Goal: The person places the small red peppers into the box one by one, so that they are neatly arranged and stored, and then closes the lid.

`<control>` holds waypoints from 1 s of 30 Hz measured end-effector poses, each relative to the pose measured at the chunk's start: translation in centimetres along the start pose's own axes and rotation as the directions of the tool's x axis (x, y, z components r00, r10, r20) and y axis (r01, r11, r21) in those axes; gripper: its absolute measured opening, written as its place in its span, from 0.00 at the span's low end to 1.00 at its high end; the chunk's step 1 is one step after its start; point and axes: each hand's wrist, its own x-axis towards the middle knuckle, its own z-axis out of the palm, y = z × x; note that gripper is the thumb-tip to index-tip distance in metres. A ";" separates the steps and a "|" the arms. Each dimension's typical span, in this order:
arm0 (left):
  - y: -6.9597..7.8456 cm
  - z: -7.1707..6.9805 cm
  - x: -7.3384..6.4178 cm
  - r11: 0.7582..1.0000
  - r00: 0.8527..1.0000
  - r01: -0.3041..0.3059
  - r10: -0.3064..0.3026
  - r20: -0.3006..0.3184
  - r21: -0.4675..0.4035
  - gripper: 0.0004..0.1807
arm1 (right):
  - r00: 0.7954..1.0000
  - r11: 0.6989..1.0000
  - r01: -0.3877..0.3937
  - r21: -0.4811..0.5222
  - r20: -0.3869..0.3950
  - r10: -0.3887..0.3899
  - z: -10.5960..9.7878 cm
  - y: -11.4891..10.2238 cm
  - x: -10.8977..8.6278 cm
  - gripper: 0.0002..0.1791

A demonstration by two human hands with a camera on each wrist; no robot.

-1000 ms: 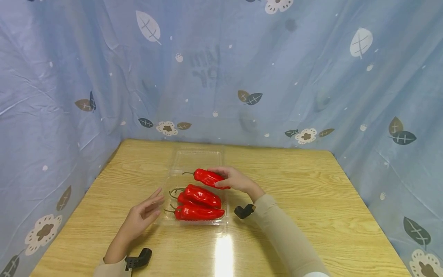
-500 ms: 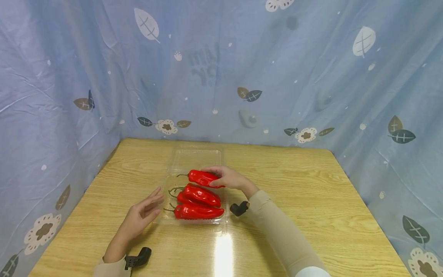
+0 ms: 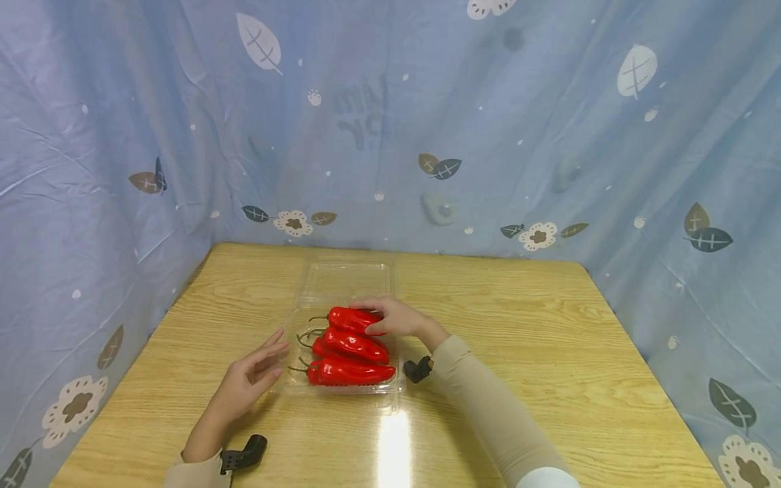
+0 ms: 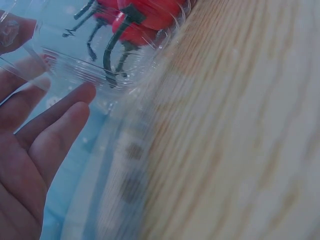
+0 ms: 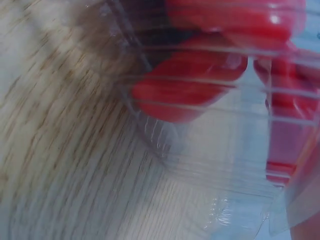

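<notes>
My right hand [image 3: 396, 317] grips a red pepper [image 3: 342, 319] at the far side of a clear plastic clamshell container [image 3: 398, 388]. Its green stem points left. Nearer me in the container lie more red peppers: a large one [image 3: 360, 346] on top of another, partly hidden one [image 3: 321, 349], and one [image 3: 354, 373] along the front wall. Beside the container's left end is my left hand [image 3: 244, 381], fingers extended and holding nothing. In the left wrist view its fingertips are right by the clear wall, with dark stems [image 4: 112, 47] behind the plastic. Through the wall, the right wrist view shows red peppers [image 5: 185, 90].
The container's hinged lid [image 3: 349, 279] lies folded back on the far side of the wooden table [image 3: 518, 325]. A blue patterned curtain [image 3: 390, 122] hangs around the back and sides. Each wrist carries a black camera mount [image 3: 244, 455].
My right hand has moved left and slightly toward me with the pepper, bringing it over the container's far part and close against the other peppers. The left hand has stayed still.
</notes>
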 end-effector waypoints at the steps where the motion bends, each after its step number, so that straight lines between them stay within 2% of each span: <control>1: 0.1 0.0 0.0 1.000 1.000 0.007 -0.007 -0.002 0.001 0.23 | 1.000 1.000 0.001 -0.020 -0.002 -0.001 0.1 0.0 0.0 0.31; 8: 0.2 0.1 -0.1 1.000 1.000 0.012 -0.012 -0.002 0.000 0.23 | 1.000 0.998 0.019 -0.057 -0.014 -0.020 0.3 0.2 0.0 0.32; 21: 0.2 0.1 -0.2 1.000 1.000 0.018 -0.018 0.002 0.016 0.23 | 0.999 0.999 0.016 0.046 -0.046 -0.014 0.5 0.3 -0.5 0.30; 30: 0.1 0.1 -0.1 1.000 1.000 0.012 -0.012 0.006 -0.004 0.23 | 0.987 0.988 0.039 0.151 -0.157 -0.015 -0.4 0.8 -1.2 0.30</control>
